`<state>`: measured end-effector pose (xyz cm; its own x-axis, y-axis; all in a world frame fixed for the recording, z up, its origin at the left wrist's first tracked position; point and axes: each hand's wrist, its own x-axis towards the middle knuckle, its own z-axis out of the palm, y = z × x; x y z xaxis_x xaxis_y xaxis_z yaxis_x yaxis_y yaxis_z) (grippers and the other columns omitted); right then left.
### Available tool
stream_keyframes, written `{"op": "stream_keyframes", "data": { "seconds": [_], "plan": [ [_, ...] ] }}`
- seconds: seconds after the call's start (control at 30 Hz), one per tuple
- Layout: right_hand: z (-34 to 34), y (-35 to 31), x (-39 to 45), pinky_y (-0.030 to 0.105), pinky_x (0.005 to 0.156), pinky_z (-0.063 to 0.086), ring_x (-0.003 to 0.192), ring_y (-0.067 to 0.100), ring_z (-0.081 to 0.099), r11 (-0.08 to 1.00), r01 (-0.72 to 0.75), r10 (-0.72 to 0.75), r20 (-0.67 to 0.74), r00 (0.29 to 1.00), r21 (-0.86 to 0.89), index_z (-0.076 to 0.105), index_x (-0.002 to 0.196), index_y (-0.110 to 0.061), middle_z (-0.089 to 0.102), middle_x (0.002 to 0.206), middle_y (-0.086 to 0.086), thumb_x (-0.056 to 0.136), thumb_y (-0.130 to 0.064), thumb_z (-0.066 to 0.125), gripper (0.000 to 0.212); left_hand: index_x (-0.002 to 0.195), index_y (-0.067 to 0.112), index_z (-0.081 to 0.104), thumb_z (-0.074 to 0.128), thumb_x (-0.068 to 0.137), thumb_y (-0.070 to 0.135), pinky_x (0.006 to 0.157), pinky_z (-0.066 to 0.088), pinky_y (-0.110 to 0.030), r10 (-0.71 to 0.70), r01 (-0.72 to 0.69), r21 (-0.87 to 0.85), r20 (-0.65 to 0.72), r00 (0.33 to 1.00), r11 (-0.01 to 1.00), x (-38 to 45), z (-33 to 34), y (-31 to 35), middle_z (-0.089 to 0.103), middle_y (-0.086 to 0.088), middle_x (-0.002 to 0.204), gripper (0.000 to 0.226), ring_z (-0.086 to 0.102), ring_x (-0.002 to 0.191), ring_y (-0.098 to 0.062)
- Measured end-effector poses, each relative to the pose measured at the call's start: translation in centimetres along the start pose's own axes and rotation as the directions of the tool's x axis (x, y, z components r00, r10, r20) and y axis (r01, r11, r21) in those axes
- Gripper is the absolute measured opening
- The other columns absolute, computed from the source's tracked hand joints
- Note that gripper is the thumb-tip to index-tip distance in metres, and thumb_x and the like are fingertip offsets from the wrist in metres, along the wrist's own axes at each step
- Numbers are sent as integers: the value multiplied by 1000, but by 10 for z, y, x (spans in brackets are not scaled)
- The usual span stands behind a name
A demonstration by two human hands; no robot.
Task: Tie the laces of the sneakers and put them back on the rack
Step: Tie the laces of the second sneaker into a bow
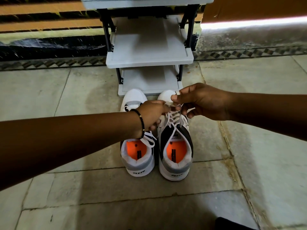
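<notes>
Two white sneakers with grey heels and orange insoles stand side by side on the floor, toes toward the rack. The left sneaker (137,156) has a tied bow, partly hidden by my forearm. Above the right sneaker (175,153), my left hand (152,116) and my right hand (201,101) each pinch the white laces (173,119), pulled up from the eyelets. The grey plastic shoe rack (149,61) stands just beyond the toes, its shelves bare.
Pale stone floor tiles (249,97) spread on every side. A wall with a dark patterned border (49,47) runs behind the rack. A dark object (232,224) shows at the bottom edge.
</notes>
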<state>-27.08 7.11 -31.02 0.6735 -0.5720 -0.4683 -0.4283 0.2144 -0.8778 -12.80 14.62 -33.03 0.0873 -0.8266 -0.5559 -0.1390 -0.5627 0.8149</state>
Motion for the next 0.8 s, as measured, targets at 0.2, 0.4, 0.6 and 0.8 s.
{"op": "stream_keyframes", "data": {
  "seconds": [0.2,0.4,0.6,0.8],
  "plan": [
    [-9,-1,-6,28,57,39,62,16,52,1000,7,-8,-99,995,-6,67,75,-11,67,83,5,89,-34,53,30,84,23,56,48,86,24,59,35,-24,14,13,-324,83,996,946,-2,-20,6,57,6,78,9,48,68,-9],
    [-24,8,-3,29,56,38,60,19,53,969,-173,83,-425,902,-178,69,77,-4,67,76,5,88,-30,56,31,79,22,56,47,91,20,56,39,-22,145,-163,-286,-82,986,944,8,-44,-4,61,10,49,16,57,59,-8],
    [-45,23,-3,22,43,35,43,14,45,822,-375,148,-476,867,-428,65,63,-4,61,56,4,85,-23,62,29,78,19,54,41,93,15,37,36,-12,139,-125,65,-303,943,990,27,-70,-19,54,2,52,21,51,49,-10],
    [-43,38,-5,28,59,44,63,19,56,482,-221,-195,-350,916,-848,68,75,-8,66,77,7,84,-45,55,40,135,7,28,53,85,17,98,42,-40,300,-35,695,-263,917,718,33,-68,-38,41,-20,137,57,45,119,-37]
  ]
}}
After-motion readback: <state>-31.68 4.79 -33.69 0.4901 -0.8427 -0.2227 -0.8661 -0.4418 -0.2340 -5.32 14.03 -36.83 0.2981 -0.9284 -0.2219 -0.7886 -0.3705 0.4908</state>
